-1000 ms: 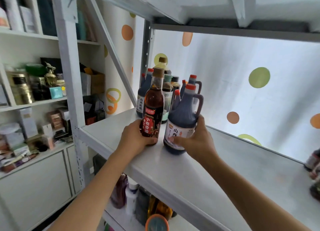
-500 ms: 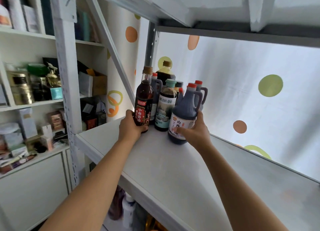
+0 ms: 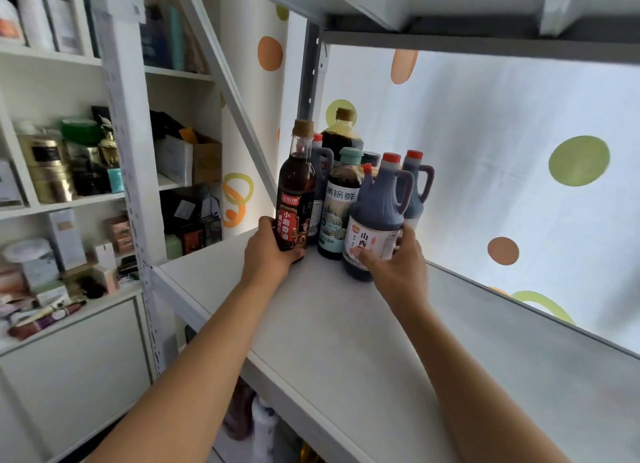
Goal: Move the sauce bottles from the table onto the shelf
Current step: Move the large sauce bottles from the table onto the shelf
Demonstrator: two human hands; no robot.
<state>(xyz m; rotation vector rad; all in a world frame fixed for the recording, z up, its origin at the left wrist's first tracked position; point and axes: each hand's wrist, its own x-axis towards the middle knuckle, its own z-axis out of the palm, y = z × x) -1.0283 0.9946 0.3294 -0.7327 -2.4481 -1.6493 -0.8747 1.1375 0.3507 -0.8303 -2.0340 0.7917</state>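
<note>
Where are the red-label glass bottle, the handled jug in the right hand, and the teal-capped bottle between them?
red-label glass bottle [image 3: 296,192]: head view, on its dark glass body above the label.
handled jug [image 3: 381,206]: head view, on its shoulder.
teal-capped bottle [image 3: 337,209]: head view, on its pale label.

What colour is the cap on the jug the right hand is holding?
Red. The cap tops the dark blue handled jug held by the right hand, seen in the head view.

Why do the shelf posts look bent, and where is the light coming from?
Head view: the wide lens bows the shelf post near the edges; daylight glows through the dotted curtain behind, so the bottles are backlit and dark; both hands look sharp.
</note>
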